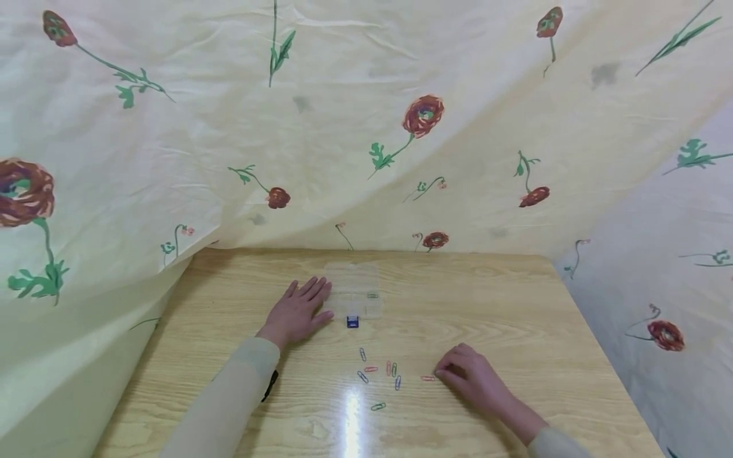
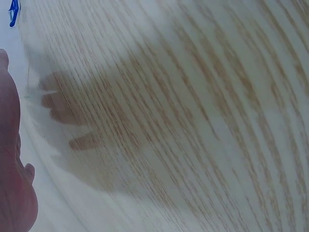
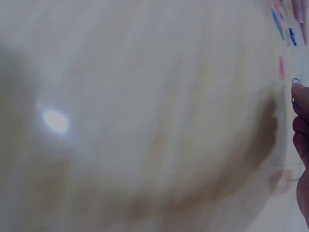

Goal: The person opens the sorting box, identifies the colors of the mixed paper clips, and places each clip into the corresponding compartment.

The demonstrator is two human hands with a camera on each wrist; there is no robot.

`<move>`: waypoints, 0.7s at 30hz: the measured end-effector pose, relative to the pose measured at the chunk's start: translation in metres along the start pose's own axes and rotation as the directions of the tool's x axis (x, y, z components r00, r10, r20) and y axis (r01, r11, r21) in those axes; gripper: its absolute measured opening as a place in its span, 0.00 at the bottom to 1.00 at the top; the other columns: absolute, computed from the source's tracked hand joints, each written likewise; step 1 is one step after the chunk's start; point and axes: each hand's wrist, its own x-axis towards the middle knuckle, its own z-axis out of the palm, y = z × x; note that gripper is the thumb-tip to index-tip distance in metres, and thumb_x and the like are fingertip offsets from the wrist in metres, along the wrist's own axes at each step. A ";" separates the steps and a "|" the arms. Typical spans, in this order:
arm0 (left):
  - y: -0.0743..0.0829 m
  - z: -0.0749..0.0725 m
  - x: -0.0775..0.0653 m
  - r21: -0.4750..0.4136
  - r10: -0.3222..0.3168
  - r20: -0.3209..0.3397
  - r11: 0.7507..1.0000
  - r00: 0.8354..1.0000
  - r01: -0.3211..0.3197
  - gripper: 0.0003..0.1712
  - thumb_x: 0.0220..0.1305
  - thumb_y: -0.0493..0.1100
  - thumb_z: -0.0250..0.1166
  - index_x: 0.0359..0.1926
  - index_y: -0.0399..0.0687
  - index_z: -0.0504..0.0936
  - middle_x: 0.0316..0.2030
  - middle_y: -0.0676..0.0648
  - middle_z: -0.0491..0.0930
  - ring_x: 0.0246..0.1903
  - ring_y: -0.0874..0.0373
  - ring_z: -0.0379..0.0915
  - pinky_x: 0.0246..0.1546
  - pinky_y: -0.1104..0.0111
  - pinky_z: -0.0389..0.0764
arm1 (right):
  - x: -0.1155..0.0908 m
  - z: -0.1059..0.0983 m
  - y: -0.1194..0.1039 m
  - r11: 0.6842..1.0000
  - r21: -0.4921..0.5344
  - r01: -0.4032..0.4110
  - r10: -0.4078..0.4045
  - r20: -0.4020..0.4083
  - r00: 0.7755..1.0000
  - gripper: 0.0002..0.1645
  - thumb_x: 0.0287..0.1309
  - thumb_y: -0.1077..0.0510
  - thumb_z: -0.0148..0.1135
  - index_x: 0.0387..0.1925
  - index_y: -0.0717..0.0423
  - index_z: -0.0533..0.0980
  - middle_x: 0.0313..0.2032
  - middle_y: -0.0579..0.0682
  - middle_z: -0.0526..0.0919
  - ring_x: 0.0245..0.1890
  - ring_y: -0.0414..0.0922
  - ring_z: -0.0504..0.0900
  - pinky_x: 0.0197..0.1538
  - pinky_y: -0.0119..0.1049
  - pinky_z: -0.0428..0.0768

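On the near right of the clear tray (image 1: pixel 347 275), the right hand's grip (image 1: pixel 468 374) narrowly pinches a bluish paper clip (image 3: pixel 293 91), best held lightly by one end, while the left hand (image 1: pixel 294 313) lies flat, fingers straight, at the tray's left edge, well placed to steady it.

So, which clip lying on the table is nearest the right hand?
The rightmost pink clip, just left of the right hand; the other clips on the table all lie farther left.
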 end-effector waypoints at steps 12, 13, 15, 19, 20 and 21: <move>0.003 0.000 -0.001 -0.017 -0.016 0.006 1.000 1.000 0.016 0.44 0.83 0.69 0.45 0.87 0.54 0.50 0.86 0.50 0.47 0.85 0.50 0.39 0.84 0.46 0.40 | 0.075 0.014 -0.010 0.999 0.007 0.047 -0.047 -0.087 0.995 0.13 0.54 0.68 0.81 0.35 0.48 0.89 0.36 0.39 0.89 0.39 0.39 0.85 0.44 0.38 0.87; 0.003 0.000 -0.001 -0.016 -0.016 0.008 1.000 1.000 0.016 0.45 0.83 0.70 0.44 0.87 0.54 0.50 0.86 0.50 0.47 0.85 0.50 0.39 0.84 0.46 0.40 | 0.082 0.016 -0.011 0.999 0.006 0.041 -0.040 -0.087 0.995 0.12 0.54 0.67 0.81 0.36 0.47 0.89 0.36 0.39 0.89 0.40 0.39 0.85 0.44 0.38 0.87; 0.003 0.000 -0.001 -0.012 -0.015 0.010 1.000 1.000 0.016 0.45 0.83 0.70 0.44 0.87 0.54 0.49 0.86 0.50 0.47 0.85 0.51 0.38 0.84 0.47 0.40 | 0.095 0.019 -0.013 0.999 0.014 0.035 -0.034 -0.083 0.996 0.11 0.55 0.66 0.81 0.36 0.48 0.90 0.36 0.40 0.90 0.40 0.40 0.86 0.45 0.41 0.88; 0.003 0.001 -0.001 -0.014 -0.014 0.004 1.000 1.000 0.014 0.44 0.83 0.69 0.44 0.87 0.53 0.50 0.86 0.50 0.47 0.85 0.50 0.39 0.84 0.46 0.40 | 0.121 0.026 -0.017 0.999 0.023 0.037 -0.035 -0.071 0.997 0.08 0.58 0.64 0.80 0.36 0.49 0.90 0.37 0.41 0.90 0.41 0.41 0.86 0.47 0.42 0.88; 0.003 0.001 -0.001 -0.015 -0.013 0.003 1.000 1.000 0.013 0.44 0.83 0.69 0.44 0.87 0.53 0.50 0.86 0.50 0.47 0.85 0.50 0.39 0.84 0.46 0.40 | 0.127 0.027 -0.018 0.999 0.028 0.036 -0.034 -0.065 0.997 0.07 0.58 0.63 0.80 0.36 0.49 0.90 0.37 0.41 0.90 0.42 0.41 0.86 0.47 0.42 0.88; 0.003 0.000 -0.001 -0.015 -0.013 0.002 1.000 1.000 0.013 0.44 0.83 0.69 0.44 0.87 0.53 0.50 0.86 0.50 0.47 0.85 0.50 0.39 0.84 0.46 0.40 | 0.133 0.029 -0.019 0.999 0.028 0.036 -0.034 -0.059 0.998 0.06 0.60 0.63 0.80 0.36 0.49 0.90 0.37 0.41 0.90 0.42 0.41 0.86 0.47 0.42 0.87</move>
